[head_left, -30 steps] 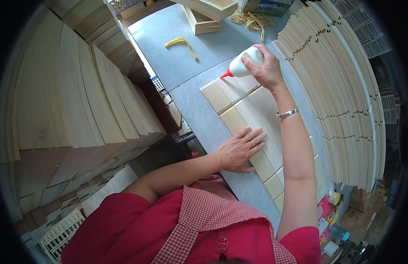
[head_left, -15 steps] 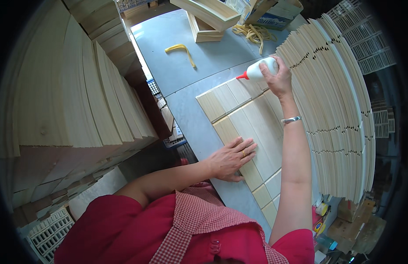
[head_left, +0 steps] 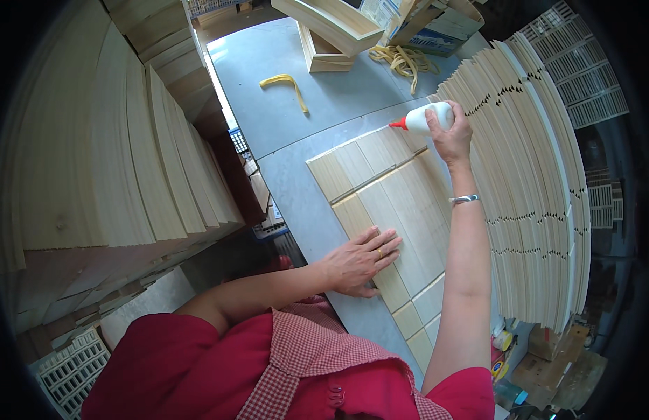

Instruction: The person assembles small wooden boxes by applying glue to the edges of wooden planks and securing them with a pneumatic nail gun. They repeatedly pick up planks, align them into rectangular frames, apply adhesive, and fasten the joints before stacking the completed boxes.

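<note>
A white squeeze bottle (head_left: 422, 119) with a red nozzle is gripped in my right hand (head_left: 451, 134). The bottle lies nearly sideways, its tip pointing left at the far edge of a pale wooden panel (head_left: 401, 203). Grooves cross the panel near both ends, and a whitish line runs along its far edge. My left hand (head_left: 361, 263) rests flat on the panel's left edge, fingers stretched out and thumb over the grey table (head_left: 296, 203).
Tall stacks of grooved panels (head_left: 527, 189) stand close on the right. Large boards (head_left: 93, 140) fill the left. Farther back are wooden boxes (head_left: 328, 52), a yellow strap (head_left: 291, 87), a bundle of bands (head_left: 403, 63) and a cardboard carton (head_left: 440, 31).
My right hand has moved the squeeze bottle to the right along the panel's far edge. My left hand stays flat on the panel. The whole view has shifted slightly.
</note>
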Tool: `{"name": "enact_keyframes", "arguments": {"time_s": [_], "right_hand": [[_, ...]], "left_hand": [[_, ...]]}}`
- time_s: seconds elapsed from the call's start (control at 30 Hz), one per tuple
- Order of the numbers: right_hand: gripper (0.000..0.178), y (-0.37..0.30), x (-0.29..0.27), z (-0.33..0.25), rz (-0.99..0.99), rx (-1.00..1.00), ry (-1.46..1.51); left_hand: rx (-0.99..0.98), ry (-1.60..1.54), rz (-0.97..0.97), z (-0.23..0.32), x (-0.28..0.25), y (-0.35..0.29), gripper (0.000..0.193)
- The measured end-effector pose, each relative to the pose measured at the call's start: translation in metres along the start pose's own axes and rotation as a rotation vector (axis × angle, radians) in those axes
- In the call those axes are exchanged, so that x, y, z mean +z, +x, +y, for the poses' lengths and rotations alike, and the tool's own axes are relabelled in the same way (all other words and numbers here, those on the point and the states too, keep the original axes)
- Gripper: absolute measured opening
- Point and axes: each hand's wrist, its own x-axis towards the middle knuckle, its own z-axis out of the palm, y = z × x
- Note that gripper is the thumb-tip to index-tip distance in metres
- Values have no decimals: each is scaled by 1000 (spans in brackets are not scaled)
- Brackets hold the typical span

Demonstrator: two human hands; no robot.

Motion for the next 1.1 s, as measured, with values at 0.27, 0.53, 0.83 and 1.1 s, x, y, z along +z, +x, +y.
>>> {"name": "enact_keyframes", "arguments": {"time_s": [0.27, 0.53, 0.83, 1.1], "right_hand": [[51, -2, -3, 11, 63, -14, -26], [49, 2, -3, 20, 123, -14, -39], [48, 5, 0, 33, 207, 5, -81], [47, -23, 2, 20, 267, 111, -30]], "left_hand": [[1, -26, 0, 0, 1, 0, 91], [-3, -44, 4, 0, 2, 1, 90], [-7, -43, -9, -1, 2, 2, 91], [-10, -33, 11, 1, 2, -2, 91]]}}
